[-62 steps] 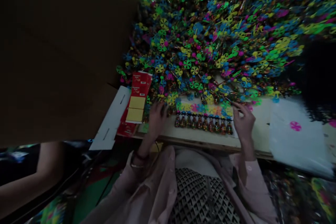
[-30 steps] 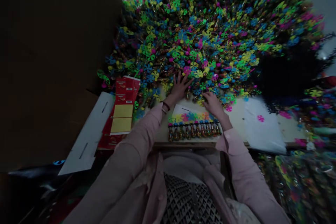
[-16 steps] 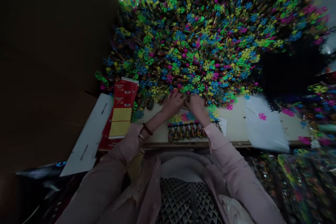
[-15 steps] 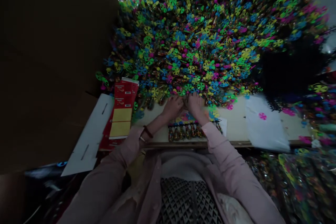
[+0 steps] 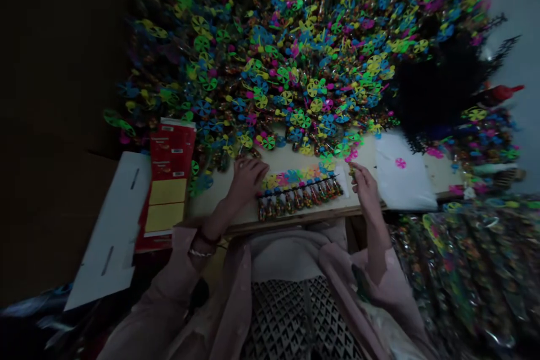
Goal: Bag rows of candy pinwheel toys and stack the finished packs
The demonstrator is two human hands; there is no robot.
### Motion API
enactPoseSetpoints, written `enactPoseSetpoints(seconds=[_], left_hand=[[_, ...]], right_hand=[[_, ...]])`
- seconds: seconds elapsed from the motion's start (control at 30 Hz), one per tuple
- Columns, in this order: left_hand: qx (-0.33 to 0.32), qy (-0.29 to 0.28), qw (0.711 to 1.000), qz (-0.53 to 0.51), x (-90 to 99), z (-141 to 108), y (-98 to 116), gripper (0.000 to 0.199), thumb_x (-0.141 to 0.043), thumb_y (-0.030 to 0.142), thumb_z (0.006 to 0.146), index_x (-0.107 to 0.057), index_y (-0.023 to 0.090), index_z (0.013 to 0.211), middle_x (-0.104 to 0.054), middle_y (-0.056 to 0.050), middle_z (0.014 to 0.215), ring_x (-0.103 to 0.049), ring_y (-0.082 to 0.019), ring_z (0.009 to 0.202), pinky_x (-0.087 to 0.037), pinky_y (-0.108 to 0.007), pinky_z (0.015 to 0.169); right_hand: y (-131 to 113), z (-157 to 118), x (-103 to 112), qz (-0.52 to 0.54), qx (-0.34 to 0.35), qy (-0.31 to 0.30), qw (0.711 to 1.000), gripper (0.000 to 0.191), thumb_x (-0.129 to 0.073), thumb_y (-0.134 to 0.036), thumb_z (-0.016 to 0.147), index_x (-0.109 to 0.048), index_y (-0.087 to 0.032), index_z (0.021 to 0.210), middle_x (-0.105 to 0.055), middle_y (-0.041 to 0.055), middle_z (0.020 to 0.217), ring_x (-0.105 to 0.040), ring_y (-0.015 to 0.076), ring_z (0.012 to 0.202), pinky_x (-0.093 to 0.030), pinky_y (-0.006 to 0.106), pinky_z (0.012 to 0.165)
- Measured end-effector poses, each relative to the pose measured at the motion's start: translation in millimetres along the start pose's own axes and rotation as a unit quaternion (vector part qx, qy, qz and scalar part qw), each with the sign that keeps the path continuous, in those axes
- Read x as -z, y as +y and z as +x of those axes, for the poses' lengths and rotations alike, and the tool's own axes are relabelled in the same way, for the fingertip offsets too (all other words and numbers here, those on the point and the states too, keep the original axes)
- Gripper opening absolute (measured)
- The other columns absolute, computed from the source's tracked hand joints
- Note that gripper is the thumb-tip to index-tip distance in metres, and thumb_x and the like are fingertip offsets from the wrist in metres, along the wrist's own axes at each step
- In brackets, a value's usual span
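Table (image 5: 291, 158), one row of candy bottles (image 5: 298, 199) between left hand (image 5: 247, 181), right hand (image 5: 365, 188).

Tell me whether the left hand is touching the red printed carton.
Apart: the head view shows a strip of pale tabletop between the left hand and the red printed carton.

Dim room, pale grey wall (image 5: 521, 28)

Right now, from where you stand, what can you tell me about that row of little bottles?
The row of little bottles lies slanted along the near edge of the table. They look like clear plastic, packed with small dark, speckled contents. A thin dark bar runs along one end, and colourful pinwheels fan out beyond it. The left hand rests just beside the row.
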State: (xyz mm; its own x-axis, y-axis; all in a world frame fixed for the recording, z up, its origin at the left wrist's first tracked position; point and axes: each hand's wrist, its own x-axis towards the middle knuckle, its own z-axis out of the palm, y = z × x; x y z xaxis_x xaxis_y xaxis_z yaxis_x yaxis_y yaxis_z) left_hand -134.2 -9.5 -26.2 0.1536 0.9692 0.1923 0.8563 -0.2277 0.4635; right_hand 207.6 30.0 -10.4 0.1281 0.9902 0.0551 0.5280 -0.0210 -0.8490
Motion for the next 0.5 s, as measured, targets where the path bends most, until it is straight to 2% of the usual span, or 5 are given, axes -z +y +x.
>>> enactPoseSetpoints(seconds=[0.1,0.17,0.27,0.37,0.5], left_hand=[[-0.03,-0.018,0.998,-0.05,-12.8,-5.1,39.8,0.027,-0.04,0.033,0.097,-0.064,0.024,0.105,-0.067,-0.005,0.107,-0.057,-0.018,0.104,-0.03,-0.04,0.098],[-0.062,-0.043,0.994,-0.073,-26.0,-3.7,68.6,0.027,-0.04,0.035,0.097,-0.064,0.025,0.107,-0.067,-0.004,0.109,-0.056,-0.018,0.106,-0.03,-0.039,0.098],[-0.093,-0.075,0.99,-0.082,-41.9,11.3,99.6,0.027,-0.042,0.035,0.096,-0.065,0.025,0.105,-0.067,-0.004,0.109,-0.055,-0.018,0.105,-0.031,-0.039,0.097],[-0.073,-0.08,0.993,-0.048,-47.3,43.1,106.8,0.025,-0.043,0.03,0.095,-0.066,0.024,0.103,-0.066,-0.005,0.109,-0.054,-0.021,0.105,-0.033,-0.04,0.093],[-0.011,-0.056,0.997,0.043,-45.1,94.8,89.7,0.026,-0.04,0.023,0.093,-0.066,0.021,0.098,-0.064,-0.009,0.105,-0.054,-0.025,0.104,-0.037,-0.041,0.088]], right_hand=[[7.5,-31.9,-2.8,-0.101,0.049,0.11,0.988,0.042,-0.039,-0.043,0.091,-0.06,-0.02,0.119,-0.062,0.0112,0.106,-0.06,0.019,0.087,-0.052,0.032,0.069],[8.3,-44.8,-12.1,-0.148,0.091,0.149,0.973,0.041,-0.038,-0.038,0.093,-0.059,-0.019,0.123,-0.059,0.0148,0.117,-0.057,0.0237,0.104,-0.051,0.039,0.083],[13.7,-52.8,-26.1,-0.201,0.145,0.088,0.965,0.04,-0.034,-0.029,0.095,-0.058,-0.023,0.126,-0.057,0.0132,0.126,-0.051,0.0253,0.116,-0.042,0.047,0.099],[28.8,-55.1,-32.6,-0.229,0.166,0.02,0.959,0.044,-0.03,-0.022,0.095,-0.057,-0.024,0.129,-0.055,0.0099,0.132,-0.047,0.0248,0.118,-0.04,0.048,0.101],[51.1,-59.3,-31.0,-0.248,0.194,0.002,0.949,0.046,-0.031,-0.017,0.094,-0.052,-0.024,0.134,-0.052,0.0071,0.138,-0.046,0.0249,0.117,-0.041,0.047,0.1]])
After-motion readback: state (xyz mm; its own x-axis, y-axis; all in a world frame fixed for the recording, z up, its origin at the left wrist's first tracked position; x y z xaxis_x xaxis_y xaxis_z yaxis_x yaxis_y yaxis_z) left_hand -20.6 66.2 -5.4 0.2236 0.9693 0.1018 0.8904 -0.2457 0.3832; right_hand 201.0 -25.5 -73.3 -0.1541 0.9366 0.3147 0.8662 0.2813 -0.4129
